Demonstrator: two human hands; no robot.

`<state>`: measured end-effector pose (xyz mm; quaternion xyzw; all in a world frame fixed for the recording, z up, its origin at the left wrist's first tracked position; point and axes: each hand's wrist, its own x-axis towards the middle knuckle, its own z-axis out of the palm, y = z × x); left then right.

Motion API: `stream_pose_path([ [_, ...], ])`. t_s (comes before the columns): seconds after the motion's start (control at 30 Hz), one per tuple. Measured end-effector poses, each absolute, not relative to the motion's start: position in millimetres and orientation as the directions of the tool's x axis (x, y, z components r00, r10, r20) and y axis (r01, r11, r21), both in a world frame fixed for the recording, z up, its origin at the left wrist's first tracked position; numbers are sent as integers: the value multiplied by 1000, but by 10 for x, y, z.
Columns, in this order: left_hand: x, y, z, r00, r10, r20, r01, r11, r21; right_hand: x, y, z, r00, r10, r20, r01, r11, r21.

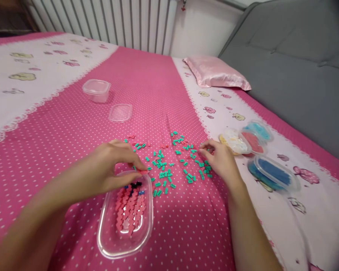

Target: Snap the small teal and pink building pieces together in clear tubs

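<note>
My left hand point(120, 162) reaches over the far end of a clear plastic container point(102, 235), thumb and fingers pinched on a small pink-red plastic piece point(142, 172). Inside the container lie rows of joined pink-red pieces point(132, 210), with a few black pieces point(136, 184) and blue ones at their far end. My right hand point(220, 158) is at the right edge of the scattered small green pieces point(164, 174), its thumb and forefinger pressed together. What they hold, if anything, is too small to make out. Some loose red pieces point(183, 142) lie among the green ones.
On the pink dotted bedspread point(147, 82) stand a lidded clear tub point(96, 90) and a loose lid point(121, 113). To the right are several filled tubs, one with blue pieces point(274, 173). A pink pillow point(216, 71) rests by the grey headboard point(293, 56).
</note>
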<state>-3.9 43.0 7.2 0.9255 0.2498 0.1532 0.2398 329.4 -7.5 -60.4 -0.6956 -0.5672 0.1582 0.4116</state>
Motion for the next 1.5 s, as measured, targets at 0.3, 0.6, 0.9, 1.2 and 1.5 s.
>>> stream_pose_path([
  [0.3,72,292,63,767,621,162,421,-677,604,2272,-309,-441,30,974,226,235,213,-948],
  [0.6,130,256,97,760,619,199,368,-663,652,2235,-367,-428,-30,977,209,156,211,-965],
  [0.9,134,244,95,738,637,221,368,-655,660,2142,-395,-439,45,926,374,278,348,-895],
  [1.2,124,236,124,759,627,177,353,-623,698,2120,-409,-410,37,880,473,370,428,-825],
  [1.5,128,267,128,762,637,113,354,-557,752,2154,-400,-431,33,896,443,295,415,-861],
])
